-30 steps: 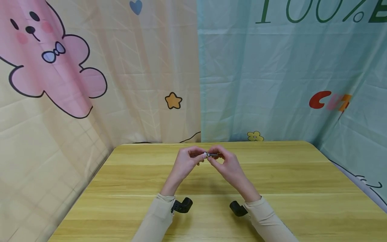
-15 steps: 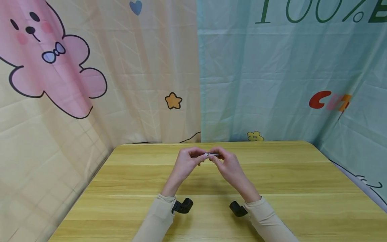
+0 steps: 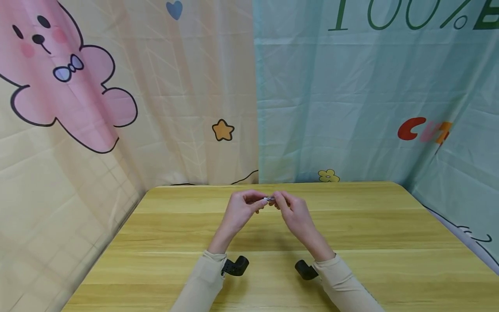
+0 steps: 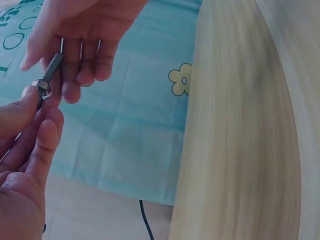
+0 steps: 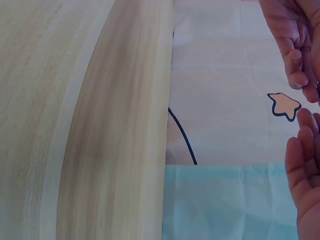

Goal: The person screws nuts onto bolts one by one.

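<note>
Between the thumb and fingers of my left hand point(image 3: 240, 209) is a steel bolt point(image 4: 53, 67) with a hex nut point(image 4: 42, 86) on it. In the left wrist view its threaded shaft points up, away from the pinch. My right hand point(image 3: 295, 212) is at the shaft's free end. Its fingers lie fairly straight behind the thread, and the thumb stands off to the side with a gap to the bolt. The right wrist view shows only parts of both hands at its right edge; the bolt is hidden there.
Both hands are above the far part of a wooden table point(image 3: 187, 268). Printed curtains stand behind and at the sides, one beige point(image 3: 187, 108) and one teal point(image 3: 351, 95). A black camera is worn on each wrist.
My right thumb and fingers have slid along and across the bolt, and the thumb now covers the shaft in the head view. My left hand keeps its pinch in nearly the same place.
</note>
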`<act>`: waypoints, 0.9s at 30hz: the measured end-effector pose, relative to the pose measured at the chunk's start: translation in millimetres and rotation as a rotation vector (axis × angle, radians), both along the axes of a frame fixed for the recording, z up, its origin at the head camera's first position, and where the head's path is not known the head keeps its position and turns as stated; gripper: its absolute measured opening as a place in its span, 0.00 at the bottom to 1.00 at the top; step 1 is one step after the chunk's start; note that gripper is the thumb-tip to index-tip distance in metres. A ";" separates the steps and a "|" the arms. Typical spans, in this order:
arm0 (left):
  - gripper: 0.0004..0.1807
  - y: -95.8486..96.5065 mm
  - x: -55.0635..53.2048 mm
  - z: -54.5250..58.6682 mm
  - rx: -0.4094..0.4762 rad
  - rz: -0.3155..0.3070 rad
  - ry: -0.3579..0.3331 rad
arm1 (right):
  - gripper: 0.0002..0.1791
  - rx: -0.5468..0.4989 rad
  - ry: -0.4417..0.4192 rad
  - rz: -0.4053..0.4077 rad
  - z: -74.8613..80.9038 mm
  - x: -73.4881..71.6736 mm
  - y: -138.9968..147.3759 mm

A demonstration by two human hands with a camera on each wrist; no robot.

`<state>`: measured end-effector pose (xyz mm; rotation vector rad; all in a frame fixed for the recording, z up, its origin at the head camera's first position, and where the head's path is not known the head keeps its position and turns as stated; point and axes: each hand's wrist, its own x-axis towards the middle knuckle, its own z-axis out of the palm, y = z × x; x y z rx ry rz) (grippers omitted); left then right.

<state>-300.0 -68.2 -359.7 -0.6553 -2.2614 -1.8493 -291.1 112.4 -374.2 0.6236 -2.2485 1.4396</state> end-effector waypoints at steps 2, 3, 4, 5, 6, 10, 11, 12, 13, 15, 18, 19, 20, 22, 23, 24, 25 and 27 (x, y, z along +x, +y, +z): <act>0.06 -0.1 -0.1 -0.3 -0.003 0.018 -0.001 | 0.17 -0.018 0.009 0.010 -0.1 -0.1 0.9; 0.07 -0.2 -0.3 -0.5 -0.004 0.025 0.000 | 0.14 -0.023 0.018 0.021 0.1 -0.1 1.1; 0.07 -0.2 -0.7 -0.8 -0.006 0.031 0.002 | 0.12 -0.030 0.028 0.036 0.2 -0.1 1.3; 0.07 -0.2 -0.9 -0.8 -0.008 0.038 0.005 | 0.11 -0.037 0.037 0.053 0.6 -0.2 1.3; 0.07 -0.2 -1.1 -0.8 -0.011 0.042 0.008 | 0.09 -0.041 0.045 0.069 1.1 -0.3 1.1; 0.06 0.4 -2.1 -0.4 -0.014 0.044 0.011 | 0.10 -0.041 0.086 0.113 5.1 1.5 -1.0; 0.06 0.6 -1.9 -0.2 -0.016 0.046 0.010 | 0.10 -0.037 0.094 0.116 7.2 3.1 -1.8; 0.06 0.7 -1.8 -0.4 -0.016 0.044 0.011 | 0.10 -0.031 0.099 0.119 9.5 5.3 -2.6; 0.06 0.8 -1.7 -0.4 -0.017 0.044 0.009 | 0.10 -0.026 0.106 0.121 12.5 8.3 -3.4; 0.05 0.8 -1.5 -0.7 -0.022 0.046 0.008 | 0.10 -0.016 0.107 0.124 19.0 14.9 -4.8; 0.05 0.4 -1.3 -1.3 -0.021 0.042 0.009 | 0.09 0.011 0.098 0.112 27.6 22.4 -6.1; 0.05 0.3 -1.5 -1.4 -0.020 0.040 0.007 | 0.08 0.019 0.093 0.106 29.5 24.0 -6.2; 0.05 0.3 -1.7 -1.6 -0.017 0.037 0.006 | 0.08 0.024 0.089 0.101 30.6 24.6 -6.3; 0.05 0.5 -2.0 -1.7 -0.008 0.033 0.005 | 0.08 0.036 0.081 0.089 31.5 25.0 -6.3; 0.05 0.7 -2.1 -1.5 -0.002 0.034 0.002 | 0.08 0.037 0.076 0.084 31.4 25.1 -6.5; 0.05 1.2 -1.1 -0.1 -0.001 0.037 -0.003 | 0.08 0.038 0.072 0.080 31.2 25.1 -6.5; 0.06 1.4 -1.4 -0.3 0.004 0.038 -0.005 | 0.08 0.040 0.076 0.080 26.9 21.0 -5.3; 0.05 1.6 -1.1 -0.1 0.007 0.039 -0.005 | 0.08 0.045 0.078 0.077 17.9 12.5 -3.1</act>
